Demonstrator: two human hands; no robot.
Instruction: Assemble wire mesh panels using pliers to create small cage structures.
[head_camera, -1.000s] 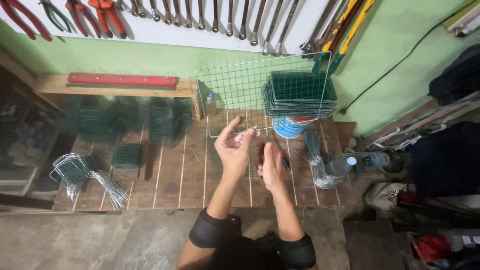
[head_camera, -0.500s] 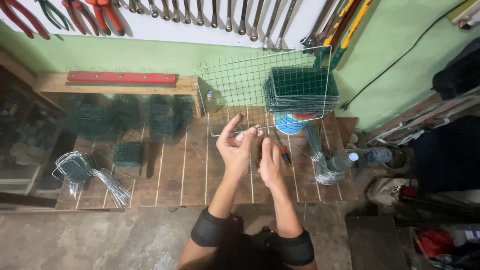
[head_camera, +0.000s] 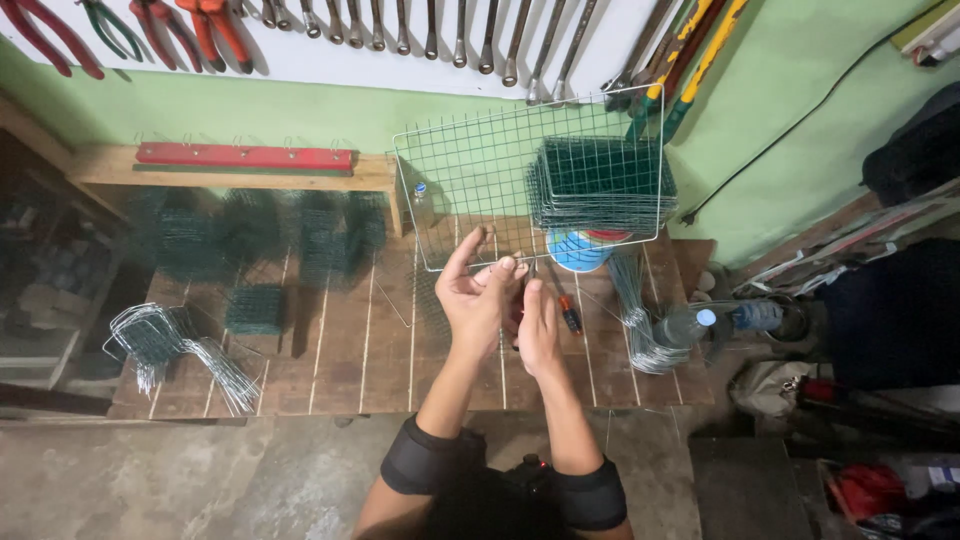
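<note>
Two hands on the green square-grid wire mesh panel (head_camera: 500, 190), upright on the wooden bench: left hand (head_camera: 478, 300) pinches its lower edge, right hand (head_camera: 538, 325) grips pliers just below. Risk: panel tips, wire springs loose.

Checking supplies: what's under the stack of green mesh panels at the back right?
The stack of green mesh panels sits on a blue round container; its top is covered.

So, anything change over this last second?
Hardly. Both hands, left hand and right hand, keep working at the lower edge of the wire mesh panel over the bench. Nothing taken up or let go; mesh stack unmoved.
</note>
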